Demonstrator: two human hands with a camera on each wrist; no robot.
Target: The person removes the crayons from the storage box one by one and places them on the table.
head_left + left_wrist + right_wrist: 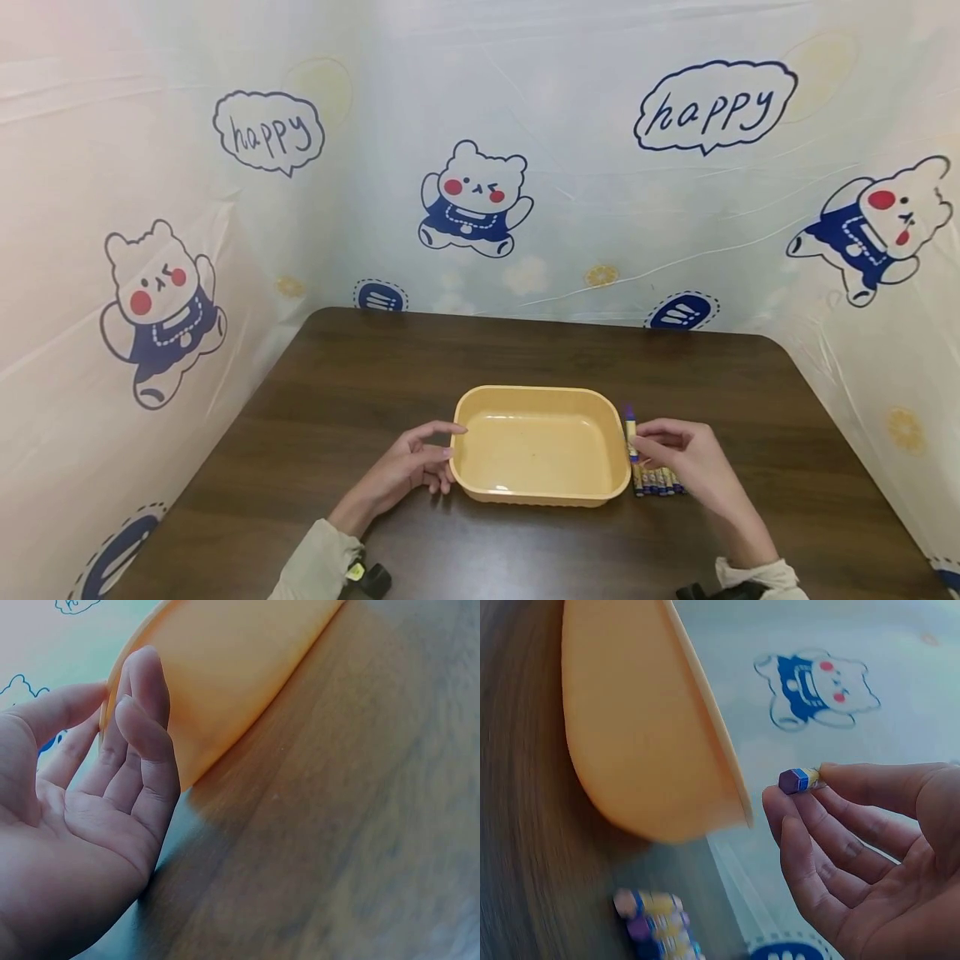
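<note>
A yellow plastic basin (534, 454) stands in the middle of the table, its inside bare. My left hand (401, 471) pinches the basin's left rim, with several fingers bent loosely outside the wall, as the left wrist view shows. Beside the right rim, my right hand (693, 462) holds a purple crayon (799, 781) with a yellow and blue wrapper between thumb and fingertips. In the head view that crayon stands nearly upright. Below the right hand, a row of several crayons (654, 481) lies side by side on the table, partly hidden by the hand.
The dark wooden table (360, 367) has rounded far corners. A pale curtain (570, 217) printed with bears and "happy" bubbles hangs around its back and sides. Dark straps with small devices sit at both cuffs.
</note>
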